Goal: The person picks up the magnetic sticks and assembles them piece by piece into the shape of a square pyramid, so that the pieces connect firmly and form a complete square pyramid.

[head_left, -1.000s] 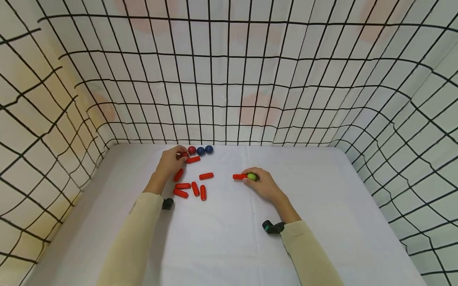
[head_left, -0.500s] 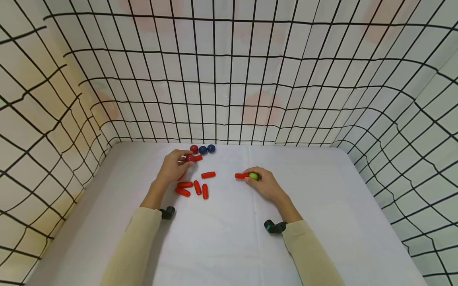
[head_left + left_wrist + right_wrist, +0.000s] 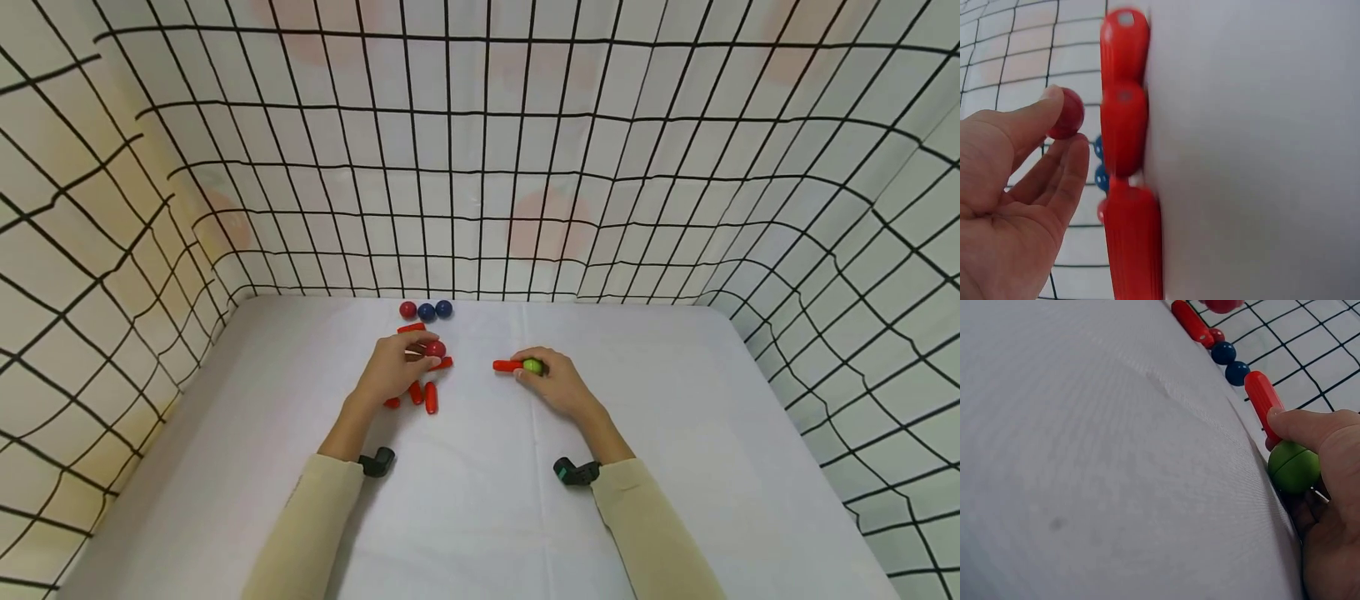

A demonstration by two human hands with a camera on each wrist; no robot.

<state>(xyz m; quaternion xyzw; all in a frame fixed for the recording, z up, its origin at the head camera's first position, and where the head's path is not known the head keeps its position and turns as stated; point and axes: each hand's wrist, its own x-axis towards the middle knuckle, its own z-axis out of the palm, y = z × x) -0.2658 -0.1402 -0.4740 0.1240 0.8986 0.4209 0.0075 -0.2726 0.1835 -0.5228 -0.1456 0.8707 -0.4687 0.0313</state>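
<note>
My left hand (image 3: 387, 369) pinches a dark red ball (image 3: 437, 349) between thumb and fingertips. In the left wrist view the ball (image 3: 1067, 114) shows above the level of several red rods (image 3: 1134, 244). In the head view the hand covers parts of those rods. My right hand (image 3: 561, 387) grips a short red rod (image 3: 507, 366) whose near end meets a green ball (image 3: 532, 365). In the right wrist view the thumb lies on the rod (image 3: 1262, 397), and the green ball (image 3: 1294, 467) sits by the palm, a dark seam across it.
At the back of the white-covered table (image 3: 637, 517), another red ball (image 3: 407, 310) and two blue balls (image 3: 427, 312) stand in a row. A red rod (image 3: 411, 327) lies just in front of them. Black wire grid (image 3: 480, 196) walls the back and sides.
The left hand has taken the red ball from the back row and carried it right and nearer, over the loose rods. The right hand holds still with its rod and green ball.
</note>
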